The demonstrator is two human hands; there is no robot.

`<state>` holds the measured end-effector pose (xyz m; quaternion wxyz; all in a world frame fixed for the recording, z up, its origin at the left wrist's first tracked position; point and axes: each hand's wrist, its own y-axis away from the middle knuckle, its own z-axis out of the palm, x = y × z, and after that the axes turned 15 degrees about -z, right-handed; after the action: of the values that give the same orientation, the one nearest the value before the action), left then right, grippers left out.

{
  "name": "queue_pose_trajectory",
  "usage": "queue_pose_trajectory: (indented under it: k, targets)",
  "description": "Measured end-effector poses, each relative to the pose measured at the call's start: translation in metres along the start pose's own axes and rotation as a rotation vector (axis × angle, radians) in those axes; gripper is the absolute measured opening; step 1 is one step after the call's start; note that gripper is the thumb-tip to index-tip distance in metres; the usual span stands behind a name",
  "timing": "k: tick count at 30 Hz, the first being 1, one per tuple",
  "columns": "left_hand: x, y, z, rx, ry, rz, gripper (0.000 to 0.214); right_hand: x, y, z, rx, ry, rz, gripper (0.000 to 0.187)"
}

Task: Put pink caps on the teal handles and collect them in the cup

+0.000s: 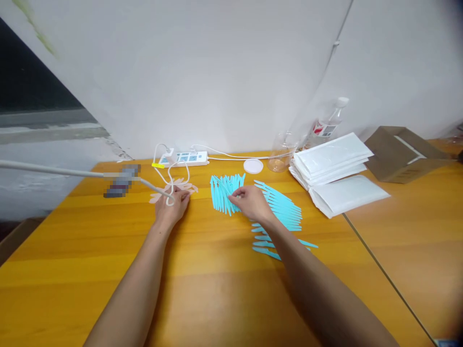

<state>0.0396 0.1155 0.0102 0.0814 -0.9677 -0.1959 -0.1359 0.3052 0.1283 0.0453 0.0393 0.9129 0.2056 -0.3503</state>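
Note:
My right hand rests on a fanned row of light blue plastic sticks, fingers curled and pinching at one of them. More blue sticks lie spread to its right and under my forearm. My left hand lies on the orange wooden table beside some pale pink sticks, fingertips touching them and a white cable loop; its fingers are bent, and what they grip is unclear.
A white power strip with cables sits at the back. Near it are a white round lid, a clear cup, a plastic bottle, stacked white pouches and a cardboard box. A table seam runs down the right side.

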Motion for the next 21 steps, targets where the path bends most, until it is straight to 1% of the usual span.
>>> queue_pose_trajectory:
  k: [2, 4, 5, 6, 7, 10, 11, 12, 15, 21]
  targets:
    - [-0.002, 0.003, -0.001, -0.002, 0.026, 0.042, 0.032, 0.003, 0.029, -0.011, -0.010, -0.218, -0.027, 0.024]
    - [0.000, 0.013, -0.001, -0.012, 0.136, 0.064, 0.033, 0.009, 0.059, -0.021, -0.062, -0.493, -0.040, 0.026]
    - [0.004, 0.020, -0.001, -0.033, 0.217, 0.061, 0.035, 0.013, 0.071, -0.026, -0.094, -0.593, -0.040, 0.027]
    - [0.008, 0.029, -0.001, -0.078, 0.327, 0.040, 0.036, 0.017, 0.081, -0.031, -0.118, -0.648, -0.033, 0.028]
    - [0.015, 0.039, -0.002, -0.149, 0.457, 0.006, 0.038, 0.022, 0.088, -0.035, -0.131, -0.670, -0.022, 0.030]
    - [0.037, 0.071, -0.004, -0.418, 0.844, -0.130, 0.040, 0.036, 0.094, -0.043, -0.105, -0.659, -0.005, 0.034]
    - [0.043, 0.081, -0.005, -0.483, 0.945, -0.170, 0.040, 0.040, 0.094, -0.044, -0.103, -0.669, 0.001, 0.035]
    - [0.048, 0.089, -0.005, -0.523, 1.006, -0.192, 0.039, 0.043, 0.093, -0.043, -0.107, -0.689, 0.007, 0.037]
    - [0.053, 0.103, -0.005, -0.577, 1.066, -0.195, 0.036, 0.048, 0.093, -0.039, -0.128, -0.747, 0.024, 0.040]
    - [0.056, 0.108, -0.006, -0.641, 1.011, -0.129, 0.028, 0.048, 0.098, -0.035, -0.113, -0.753, 0.027, 0.037]
